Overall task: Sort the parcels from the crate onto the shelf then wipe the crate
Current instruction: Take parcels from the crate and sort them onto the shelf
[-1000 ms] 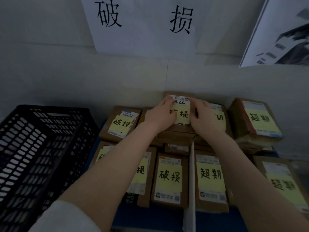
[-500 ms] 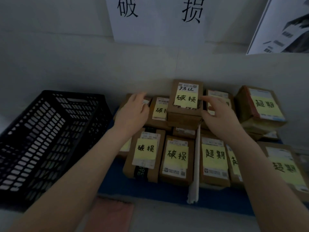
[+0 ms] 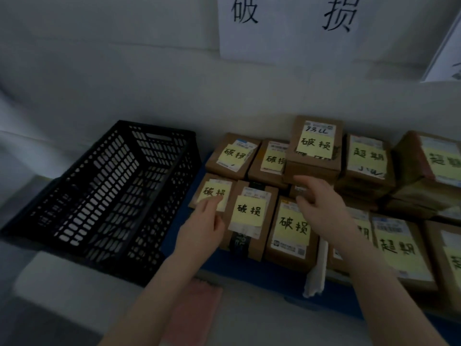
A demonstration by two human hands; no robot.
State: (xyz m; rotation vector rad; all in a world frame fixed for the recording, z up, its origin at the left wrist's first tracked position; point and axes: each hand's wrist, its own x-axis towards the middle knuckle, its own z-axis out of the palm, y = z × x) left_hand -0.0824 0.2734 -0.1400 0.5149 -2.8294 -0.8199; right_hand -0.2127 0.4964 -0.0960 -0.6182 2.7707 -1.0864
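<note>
So the setup is a blue surface (image 3: pixel 262 273) pushed up against a plain pale wall (image 3: pixel 124 71), pretty dim lighting. Taped to the wall is a white paper sign (image 3: pixel 287 33) with 破损 in big black brush strokes, and the corner of a second sheet (image 3: pixel 446 46) pokes in at the right edge. On the left sits the black slotted crate (image 3: pixel 172 171), just beside the boxes, with its slotted bottom visible. The parcels are all out on the blue part: the left bunch (image 3: pixel 249 216) have yellow sticky notes reading 破损, and one more (image 3: pixel 314 146) is stacked on top at the back with what looks like "93LL" scribbled above its note. A white divider strip (image 3: pixel 316 268) splits them from the right bunch (image 3: pixel 396 248), which are marked 超期. The left hand (image 3: pixel 202 228) hangs relaxed over the front-left note (can't tell if it touches), and the right hand (image 3: pixel 321 206) is loose and holding nothing in front of the stack. A pink thing (image 3: pixel 194 310) lies at the near edge.
</note>
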